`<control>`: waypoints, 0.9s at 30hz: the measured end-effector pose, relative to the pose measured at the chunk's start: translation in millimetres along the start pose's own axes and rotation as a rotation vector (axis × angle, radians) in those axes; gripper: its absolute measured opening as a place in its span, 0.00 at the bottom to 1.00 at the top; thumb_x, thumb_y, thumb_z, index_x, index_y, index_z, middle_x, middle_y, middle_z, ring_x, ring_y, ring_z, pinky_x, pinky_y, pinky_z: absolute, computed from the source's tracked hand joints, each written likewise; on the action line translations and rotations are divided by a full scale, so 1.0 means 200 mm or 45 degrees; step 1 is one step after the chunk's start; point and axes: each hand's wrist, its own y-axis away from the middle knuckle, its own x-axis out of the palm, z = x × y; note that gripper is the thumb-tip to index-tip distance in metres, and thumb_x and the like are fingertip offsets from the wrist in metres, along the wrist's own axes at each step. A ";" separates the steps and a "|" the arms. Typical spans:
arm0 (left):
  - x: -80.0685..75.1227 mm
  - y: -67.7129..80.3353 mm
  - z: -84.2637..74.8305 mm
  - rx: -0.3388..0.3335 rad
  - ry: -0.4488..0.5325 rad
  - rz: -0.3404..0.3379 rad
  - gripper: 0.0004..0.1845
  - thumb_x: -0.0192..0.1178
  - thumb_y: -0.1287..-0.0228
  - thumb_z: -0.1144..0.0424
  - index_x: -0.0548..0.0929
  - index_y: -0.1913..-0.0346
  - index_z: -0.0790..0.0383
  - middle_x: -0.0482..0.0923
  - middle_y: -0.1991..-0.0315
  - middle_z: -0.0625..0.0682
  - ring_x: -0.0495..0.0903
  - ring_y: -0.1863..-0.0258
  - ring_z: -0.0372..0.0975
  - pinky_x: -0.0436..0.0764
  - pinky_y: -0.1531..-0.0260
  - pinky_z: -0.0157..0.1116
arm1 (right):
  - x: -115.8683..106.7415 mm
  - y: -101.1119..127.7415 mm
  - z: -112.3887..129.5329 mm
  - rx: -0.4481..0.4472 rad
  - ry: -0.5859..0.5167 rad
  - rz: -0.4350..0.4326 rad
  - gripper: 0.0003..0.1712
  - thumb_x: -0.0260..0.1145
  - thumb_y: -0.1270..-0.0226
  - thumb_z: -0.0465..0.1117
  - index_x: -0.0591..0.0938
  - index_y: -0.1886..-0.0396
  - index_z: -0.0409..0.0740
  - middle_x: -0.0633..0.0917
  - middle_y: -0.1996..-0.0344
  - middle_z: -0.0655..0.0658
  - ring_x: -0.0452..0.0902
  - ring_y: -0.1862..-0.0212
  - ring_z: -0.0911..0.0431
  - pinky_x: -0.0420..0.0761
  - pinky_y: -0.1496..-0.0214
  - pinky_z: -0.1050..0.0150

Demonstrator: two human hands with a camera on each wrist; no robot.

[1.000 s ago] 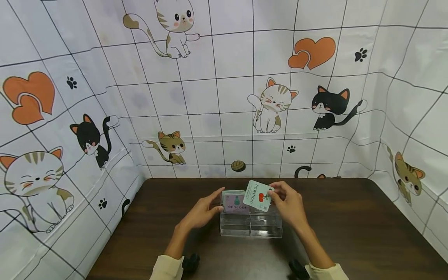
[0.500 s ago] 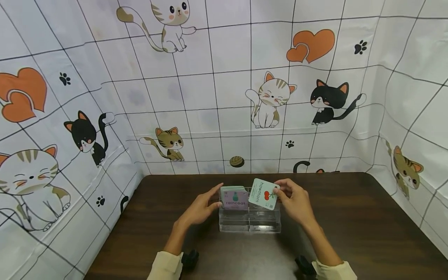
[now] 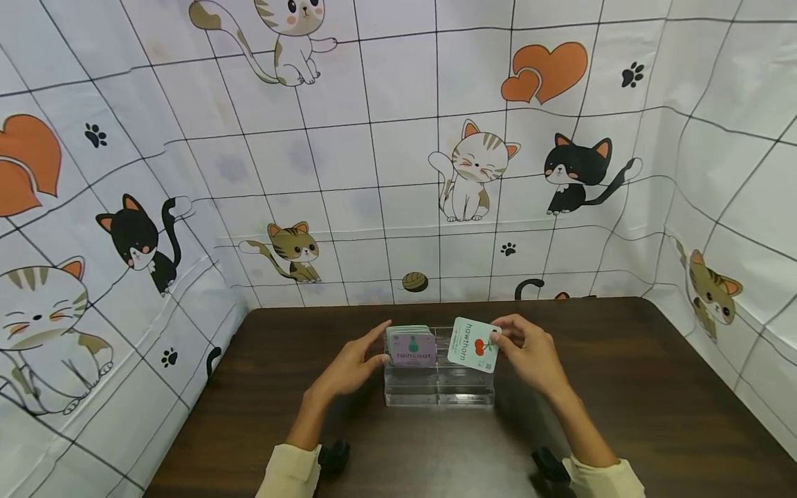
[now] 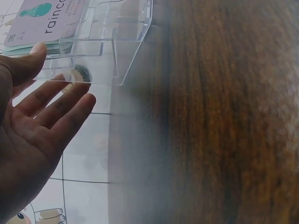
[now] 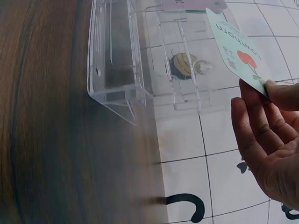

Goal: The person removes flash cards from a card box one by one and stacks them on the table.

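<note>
A clear plastic card holder [image 3: 438,389] stands on the dark wooden table [image 3: 623,415]. Its left compartment holds a stack of cards fronted by a purple "raincoat" card [image 3: 411,350]. My left hand [image 3: 349,366] rests against the holder's left side with straight fingers, the thumb touching the stack [image 4: 39,51]. My right hand [image 3: 529,353] pinches a mint "hawthorn" card [image 3: 474,344] by its right edge, above the holder's right compartment. The right wrist view shows that card [image 5: 236,49] between thumb and fingers, beside the holder [image 5: 117,60].
Cat-patterned white cloth [image 3: 398,159] walls the table on the left, back and right. Bare table surface lies to both sides of the holder and in front of it.
My right hand has lowered the hawthorn card slightly and turned it more upright over the right compartment. The left hand stays at the stack. The head view has tilted down a little.
</note>
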 end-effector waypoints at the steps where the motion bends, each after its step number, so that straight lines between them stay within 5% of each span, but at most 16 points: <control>1: 0.00 0.00 0.00 0.003 -0.001 -0.007 0.39 0.62 0.19 0.62 0.57 0.13 0.48 0.78 0.26 0.60 0.75 0.24 0.57 0.73 0.27 0.63 | 0.00 0.00 0.00 -0.001 0.003 0.007 0.11 0.69 0.24 0.31 0.84 0.45 0.34 0.92 0.61 0.36 0.90 0.64 0.58 0.90 0.62 0.61; 16: 0.00 0.00 0.00 0.015 -0.007 0.002 0.39 0.61 0.19 0.62 0.56 0.12 0.50 0.78 0.26 0.61 0.76 0.25 0.57 0.72 0.27 0.64 | -0.08 0.01 -0.04 0.031 0.004 0.082 0.13 0.69 0.24 0.30 0.83 0.43 0.32 0.92 0.59 0.35 0.92 0.61 0.54 0.92 0.59 0.57; 27: 0.00 -0.01 0.00 0.003 -0.047 -0.001 0.39 0.61 0.19 0.60 0.57 0.13 0.49 0.79 0.27 0.59 0.83 0.38 0.47 0.78 0.36 0.54 | -0.16 0.01 -0.08 0.071 0.001 0.110 0.15 0.68 0.22 0.32 0.82 0.41 0.31 0.92 0.55 0.32 0.92 0.61 0.53 0.92 0.57 0.55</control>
